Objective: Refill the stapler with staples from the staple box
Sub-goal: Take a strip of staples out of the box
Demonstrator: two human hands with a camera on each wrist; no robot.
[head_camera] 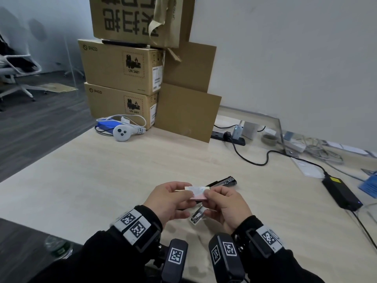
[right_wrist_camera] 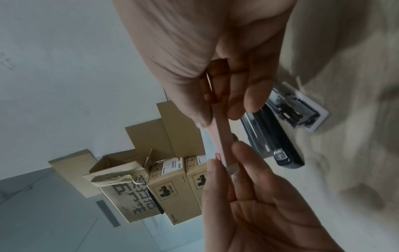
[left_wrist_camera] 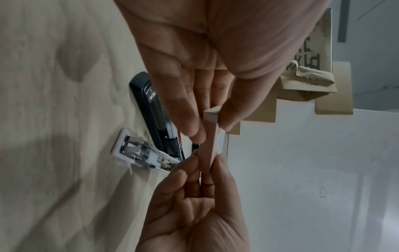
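A small pink and white staple box point(head_camera: 197, 193) is held up above the table point(head_camera: 102, 170) by both hands. One end is pinched by the left hand point(head_camera: 169, 201), with the thumb on one flat side and the fingertips point(left_wrist_camera: 195, 134) on the other. The other end is pinched the same way by the right hand point(head_camera: 226, 207), thumb against fingers point(right_wrist_camera: 244, 102). Both hands are curled tight around the box, and the box is stretched between the two grips like a little bridge.

Just under and behind the held box, the stapler point(head_camera: 222, 181) is seen lying on the table. It is opened out flat. Its black top arm point(left_wrist_camera: 151, 109) is pointed away past the grip, and its shiny metal part on the white base point(left_wrist_camera: 138, 150) is laid below the hands. The stapler is not touched by either hand.

Far beyond the grip, brown cardboard boxes point(head_camera: 122, 78) are stacked by the wall. A white controller point(head_camera: 124, 131) is laid near them. A black power brick point(head_camera: 340, 193) is set off to the right of the hands.
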